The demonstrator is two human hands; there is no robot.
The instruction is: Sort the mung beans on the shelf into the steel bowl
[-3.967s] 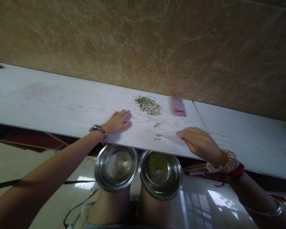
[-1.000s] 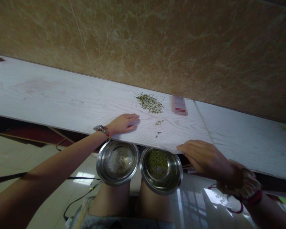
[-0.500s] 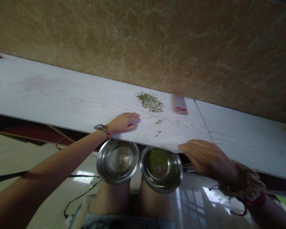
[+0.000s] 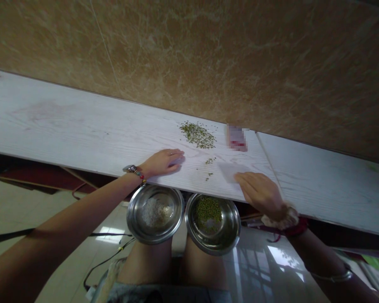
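My left hand (image 4: pixel 166 162) lies flat on the white wooden board (image 4: pixel 113 134), fingers stretched to the right, holding nothing. Right of its fingertips is a loose patch of mung beans (image 4: pixel 197 134), with a few stray beans (image 4: pixel 210 161) nearer the front edge. My right hand (image 4: pixel 259 191) is over the board with its fingers pressed together, pinching what looks like a thin pale grey card (image 4: pixel 228 172); its outline is faint. Below the edge, a steel bowl (image 4: pixel 235 233) with mung beans rests on my right thigh. Another steel bowl (image 4: pixel 134 225) with whitish grains rests on my left thigh.
A small blurred packet (image 4: pixel 236 138) lies at the back of the board, right of the beans. Behind it rises a brown marbled wall (image 4: pixel 189 54). A seam (image 4: pixel 268 160) crosses the board on the right. A black cable (image 4: pixel 94 269) runs across the tiled floor.
My right hand has moved from the board's front edge above the bean bowl, up and inward over the board. The pale card now shows beside the stray beans. My left hand stays put.
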